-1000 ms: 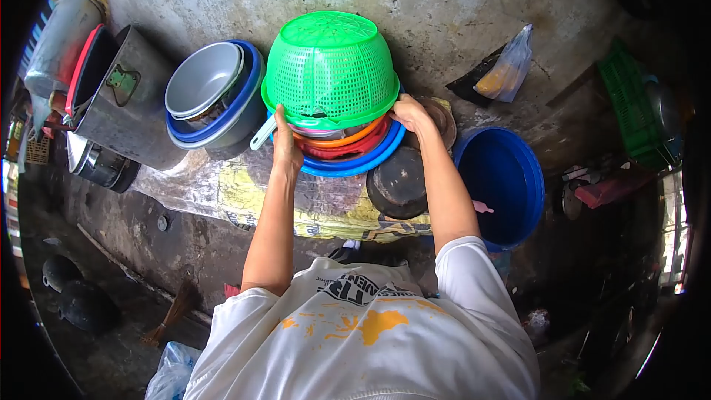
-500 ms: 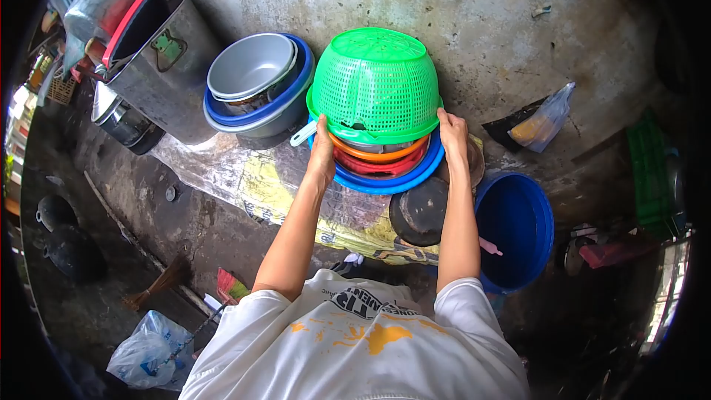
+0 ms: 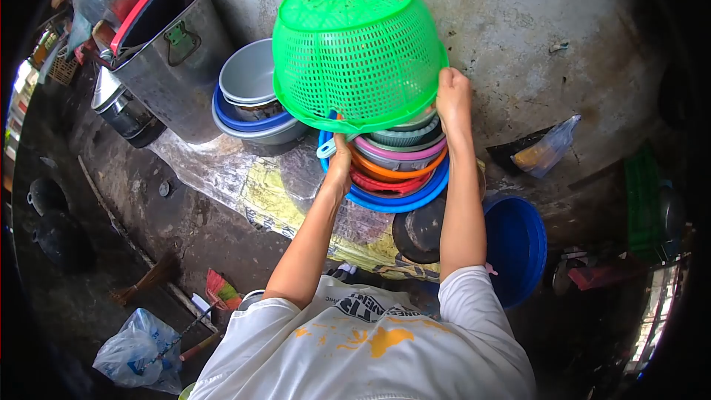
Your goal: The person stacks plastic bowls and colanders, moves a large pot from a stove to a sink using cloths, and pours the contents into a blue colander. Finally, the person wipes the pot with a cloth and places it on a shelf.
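A bright green plastic colander (image 3: pixel 355 52) is upside down and tilted, raised above a nested stack of basins. My right hand (image 3: pixel 454 95) is closed on its right rim, thumb and fingers pinching the edge. My left hand (image 3: pixel 338 163) is closed at the front-left rim, its fingers partly hidden beneath the colander. Below, the stack shows a pink-rimmed basin (image 3: pixel 415 152), an orange basin (image 3: pixel 400 175), a red basin (image 3: pixel 391 186) and a wide blue basin (image 3: pixel 392 204) at the outside. A pale handle (image 3: pixel 326 148) sticks out beside my left hand.
Grey and blue basins (image 3: pixel 248 74) stand stacked on the left, beside a tall metal pot (image 3: pixel 167 67). A dark pot (image 3: pixel 418 233) and a blue bucket (image 3: pixel 516 252) are at the right. A plastic bag (image 3: pixel 548 148) sits by the wall (image 3: pixel 518 30).
Both hands have lifted the green colander up off the stack and slightly left, tilting it. More rims of the basins beneath now show.
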A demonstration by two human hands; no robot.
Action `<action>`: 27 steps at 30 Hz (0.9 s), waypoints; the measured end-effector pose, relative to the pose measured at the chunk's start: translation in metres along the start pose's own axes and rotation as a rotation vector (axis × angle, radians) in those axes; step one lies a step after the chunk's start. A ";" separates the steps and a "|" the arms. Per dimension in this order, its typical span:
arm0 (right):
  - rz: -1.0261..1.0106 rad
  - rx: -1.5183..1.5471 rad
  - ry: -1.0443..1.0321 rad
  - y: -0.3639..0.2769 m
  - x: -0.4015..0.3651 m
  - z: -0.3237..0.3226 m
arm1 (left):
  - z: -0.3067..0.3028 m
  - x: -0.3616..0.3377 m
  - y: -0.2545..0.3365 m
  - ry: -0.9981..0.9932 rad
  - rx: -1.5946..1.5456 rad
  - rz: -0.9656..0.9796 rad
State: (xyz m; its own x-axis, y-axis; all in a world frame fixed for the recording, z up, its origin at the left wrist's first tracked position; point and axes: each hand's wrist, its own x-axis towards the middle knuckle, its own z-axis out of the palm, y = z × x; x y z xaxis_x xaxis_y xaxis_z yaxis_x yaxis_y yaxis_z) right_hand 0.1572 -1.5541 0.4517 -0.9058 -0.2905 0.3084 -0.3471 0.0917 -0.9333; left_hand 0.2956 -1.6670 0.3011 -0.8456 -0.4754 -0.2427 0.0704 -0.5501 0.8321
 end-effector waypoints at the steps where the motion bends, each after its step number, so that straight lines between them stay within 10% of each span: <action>1: 0.018 0.026 -0.056 0.006 0.011 0.019 | 0.006 -0.005 0.006 -0.006 0.032 0.038; 11: 0.388 0.287 -0.314 0.068 0.039 0.190 | -0.016 -0.009 -0.028 -0.021 0.026 0.004; 14: 0.165 -0.251 -0.495 0.054 0.045 0.163 | -0.027 -0.007 -0.037 -0.047 -0.163 -0.083; 18: -0.305 -0.049 -0.066 0.030 0.021 0.041 | -0.013 -0.004 -0.036 0.164 -0.069 -0.137; 22: -0.024 -0.248 0.057 0.117 -0.002 -0.088 | -0.027 0.034 -0.081 0.207 0.116 0.012; 27: 0.472 -0.146 -0.207 0.146 -0.055 -0.081 | -0.011 0.017 -0.044 0.286 0.026 -0.059</action>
State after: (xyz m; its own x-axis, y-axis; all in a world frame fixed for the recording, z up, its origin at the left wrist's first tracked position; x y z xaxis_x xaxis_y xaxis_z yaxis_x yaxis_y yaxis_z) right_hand 0.1371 -1.4474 0.3131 -0.9099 -0.3660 -0.1950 0.0428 0.3849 -0.9220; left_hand 0.2836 -1.6587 0.2553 -0.6640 -0.6195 -0.4188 0.0085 -0.5663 0.8242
